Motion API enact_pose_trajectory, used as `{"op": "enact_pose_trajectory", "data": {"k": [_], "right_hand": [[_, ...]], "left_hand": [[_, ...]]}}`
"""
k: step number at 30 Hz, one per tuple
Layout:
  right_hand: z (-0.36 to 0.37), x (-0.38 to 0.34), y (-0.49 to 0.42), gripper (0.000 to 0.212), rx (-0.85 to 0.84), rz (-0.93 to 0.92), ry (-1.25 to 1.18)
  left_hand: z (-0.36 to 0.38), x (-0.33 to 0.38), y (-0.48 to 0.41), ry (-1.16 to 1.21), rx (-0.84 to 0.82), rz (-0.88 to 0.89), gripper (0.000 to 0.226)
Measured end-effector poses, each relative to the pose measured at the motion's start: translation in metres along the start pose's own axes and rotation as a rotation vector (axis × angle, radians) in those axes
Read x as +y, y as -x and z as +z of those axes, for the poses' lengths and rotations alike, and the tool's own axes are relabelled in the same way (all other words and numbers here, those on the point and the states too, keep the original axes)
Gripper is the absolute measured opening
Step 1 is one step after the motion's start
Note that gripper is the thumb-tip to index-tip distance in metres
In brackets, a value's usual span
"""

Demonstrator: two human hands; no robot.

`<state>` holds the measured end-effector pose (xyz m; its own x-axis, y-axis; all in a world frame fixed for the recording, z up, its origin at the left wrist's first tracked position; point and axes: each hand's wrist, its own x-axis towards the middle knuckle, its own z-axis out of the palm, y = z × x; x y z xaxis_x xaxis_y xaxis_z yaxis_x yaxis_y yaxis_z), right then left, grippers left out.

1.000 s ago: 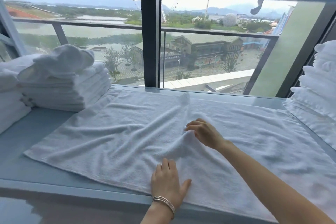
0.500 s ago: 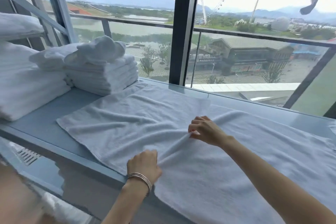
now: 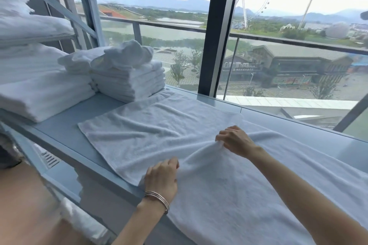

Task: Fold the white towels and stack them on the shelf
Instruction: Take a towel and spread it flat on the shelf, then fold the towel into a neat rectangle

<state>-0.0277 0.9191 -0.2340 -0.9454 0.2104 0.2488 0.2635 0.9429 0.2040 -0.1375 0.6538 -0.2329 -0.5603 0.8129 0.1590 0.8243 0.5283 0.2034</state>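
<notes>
A large white towel [image 3: 151,131] lies spread across the pale blue shelf [image 3: 65,125]. My left hand [image 3: 161,179], with bangles on the wrist, pinches the towel at its near edge. My right hand [image 3: 235,141] pinches the cloth further back, around the towel's middle. A raised ridge of fabric runs between the two hands. A stack of folded white towels [image 3: 129,81] with a crumpled one on top stands at the shelf's back left.
More folded white linen [image 3: 41,93] sits at the far left, with other piles on a shelf above [image 3: 29,28]. A glass window and dark post [image 3: 213,45] close off the back. The shelf's front edge [image 3: 95,169] runs diagonally, with a lower level beneath.
My left hand went from lying flat on the towel to pinching its near edge. Both hands have drawn up a ridge of cloth. The view has swung left.
</notes>
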Motion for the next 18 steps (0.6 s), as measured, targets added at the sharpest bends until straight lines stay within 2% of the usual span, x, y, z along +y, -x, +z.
{"op": "enact_pose_trajectory", "data": {"k": [6, 10, 13, 14, 15, 18], "right_hand": [[-0.036, 0.031, -0.016, 0.028, 0.036, 0.029, -0.036], [-0.062, 0.047, -0.020, 0.027, -0.073, 0.063, -0.290], [-0.074, 0.048, -0.015, 0.023, -0.092, 0.119, -0.461], [-0.076, 0.046, -0.013, 0.022, -0.089, 0.150, -0.494], [-0.080, 0.042, -0.010, 0.023, -0.072, 0.187, -0.520], [-0.096, 0.031, -0.004, 0.028, 0.067, 0.240, -0.576]], "left_hand": [[-0.029, -0.020, -0.015, 0.092, 0.247, 0.005, 0.034], [-0.064, -0.039, -0.048, -0.004, 0.283, -0.083, 0.011], [-0.080, -0.050, -0.075, -0.116, 0.333, -0.064, 0.021], [-0.085, -0.050, -0.083, -0.132, 0.332, -0.065, 0.017], [-0.089, -0.050, -0.092, -0.143, 0.347, -0.053, 0.008], [-0.103, -0.053, -0.121, -0.186, 0.356, -0.066, 0.018]]}}
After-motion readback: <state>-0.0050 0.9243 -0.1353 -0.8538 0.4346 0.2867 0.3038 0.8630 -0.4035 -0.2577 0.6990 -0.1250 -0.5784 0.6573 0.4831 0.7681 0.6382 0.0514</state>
